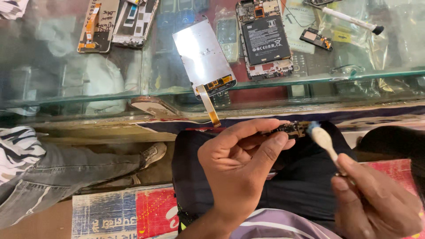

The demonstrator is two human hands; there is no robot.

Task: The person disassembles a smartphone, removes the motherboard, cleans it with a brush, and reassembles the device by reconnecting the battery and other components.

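Note:
My left hand (239, 161) pinches a small dark circuit board (292, 129) between thumb and fingers, held over my lap. My right hand (374, 201) grips a white toothbrush (323, 140) by its handle; the bristled head touches the right end of the board. On the glass counter above lies a silver phone display panel (202, 57) with an orange flex cable hanging over the edge.
An opened phone with a black battery (264, 39) lies on the glass counter (110, 95), along with two phone frames (116, 22), a small board (316, 39) and a black-tipped brush (354, 20). Another person's jeans leg and shoe (152, 154) are at the left.

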